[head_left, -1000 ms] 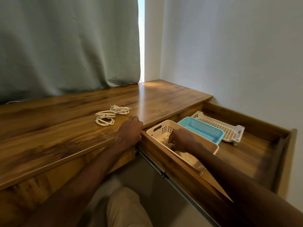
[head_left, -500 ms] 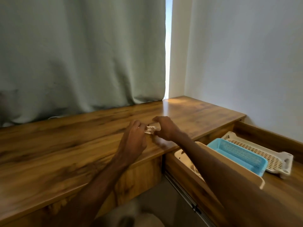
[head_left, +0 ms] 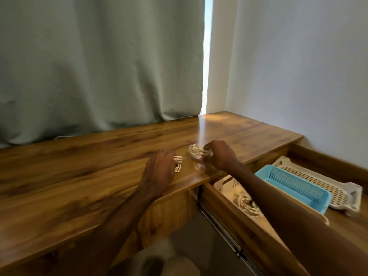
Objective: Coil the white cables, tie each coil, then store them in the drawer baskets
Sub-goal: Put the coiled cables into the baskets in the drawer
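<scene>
- Right coil (head_left: 199, 152) of white cable: pinched between the thumb and curled fingers of the right hand (head_left: 220, 157), over the far right part of the desk top (head_left: 79, 176), seemingly just clear of the wood
- Left coil (head_left: 178, 163): on the desk top just left of the right coil, a couple of loops peeping out past the left hand (head_left: 159, 169); fingers bent down over it, unable to tell whether pinching or only pressing
- Stored coil (head_left: 247, 204): lying in the cream basket (head_left: 225, 183), leftmost of the baskets in the open drawer (head_left: 330, 166) at the right, partly hidden behind the right forearm
- Step in hand, as a judgement: taking up the two desk coils for the trip to the baskets
- To do it well: pinch across all the loops at the tie, never a single strand, against unwinding
- Lift clear of the desk edge before swinging right over the drawer
- Lower into a basket rather than dropping from height; lay flat, apart from the stored coil, against tangling
- Worth checking each tie for tightness first; too blurred here to confirm any tie
- Count of coils: three, two at the desk top and one in the drawer
- Count of baskets: three, side by side: cream, then the blue basket (head_left: 294, 186), then the pale slotted basket (head_left: 338, 194) farthest right
- Count of the rest: one drawer, two hands
</scene>
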Demonstrator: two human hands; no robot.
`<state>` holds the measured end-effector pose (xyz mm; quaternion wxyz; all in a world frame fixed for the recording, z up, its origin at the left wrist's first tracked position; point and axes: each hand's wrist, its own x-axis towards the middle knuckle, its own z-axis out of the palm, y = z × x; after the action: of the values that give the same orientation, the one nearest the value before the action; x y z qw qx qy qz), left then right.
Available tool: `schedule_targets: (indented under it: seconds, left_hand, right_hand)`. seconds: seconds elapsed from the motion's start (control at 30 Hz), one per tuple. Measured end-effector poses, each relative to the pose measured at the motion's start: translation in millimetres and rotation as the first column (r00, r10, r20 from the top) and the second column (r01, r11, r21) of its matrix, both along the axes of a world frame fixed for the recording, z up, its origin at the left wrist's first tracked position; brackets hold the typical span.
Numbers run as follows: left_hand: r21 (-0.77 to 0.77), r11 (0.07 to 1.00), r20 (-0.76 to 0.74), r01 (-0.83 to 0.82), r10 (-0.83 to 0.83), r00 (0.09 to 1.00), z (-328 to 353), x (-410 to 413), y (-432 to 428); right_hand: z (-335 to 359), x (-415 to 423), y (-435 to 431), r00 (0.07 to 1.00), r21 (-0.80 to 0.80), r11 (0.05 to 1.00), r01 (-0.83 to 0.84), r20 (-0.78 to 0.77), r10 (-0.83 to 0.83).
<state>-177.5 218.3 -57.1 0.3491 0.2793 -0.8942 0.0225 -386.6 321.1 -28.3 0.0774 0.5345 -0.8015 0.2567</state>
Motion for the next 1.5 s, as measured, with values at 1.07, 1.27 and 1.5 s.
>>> schedule_targets:
  seconds: [1.07, 1.27, 1.5]
  left_hand:
    - [0.411, 0.910, -0.084, 0.053, -0.020, 0.996, 15.0, -61.0, 43.8]
    - [0.400, 0.914, -0.079, 0.061, -0.032, 0.996, 8.4, -51.1, 32.6]
    - [0.322, 0.938, -0.088, 0.128, -0.105, 0.991, 11.2, -71.4, 31.5]
  right_hand:
    - [14.9, -34.0, 63.9, 0.983, 0.033, 0.988, -0.152, 0.111, 0.147]
    - [3.0, -11.8, 9.1, 0.991, 0.110, 0.985, -0.129, -0.009, 0.131]
    - [15.4, -49.2, 39.6, 0.999, 0.005, 1.000, 0.021, 0.026, -0.022]
